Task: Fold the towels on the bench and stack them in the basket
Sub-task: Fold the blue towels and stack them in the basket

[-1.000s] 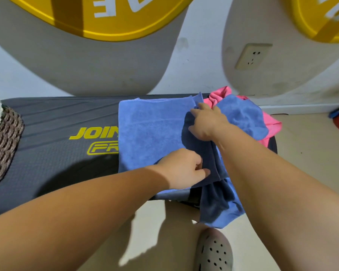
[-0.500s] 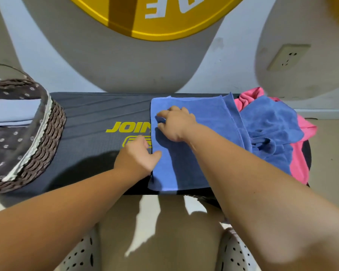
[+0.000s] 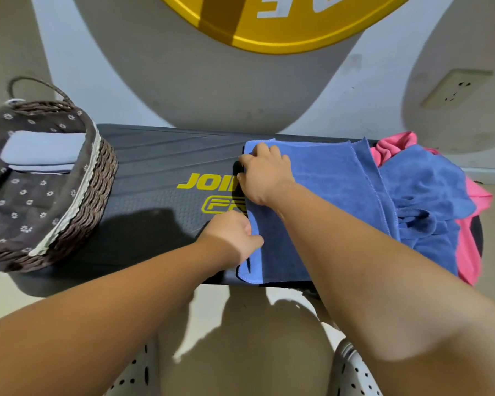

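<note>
The blue towel (image 3: 312, 178) hides the end of the yellow "JOI" lettering on the tabletop (image 3: 160, 167). The fingers of the right hand (image 3: 265, 174) curl over its far left edge; those of the left hand (image 3: 235, 235) pinch the same edge nearer the body. Left of both, the basket (image 3: 97, 178) is partly cut off.
</note>
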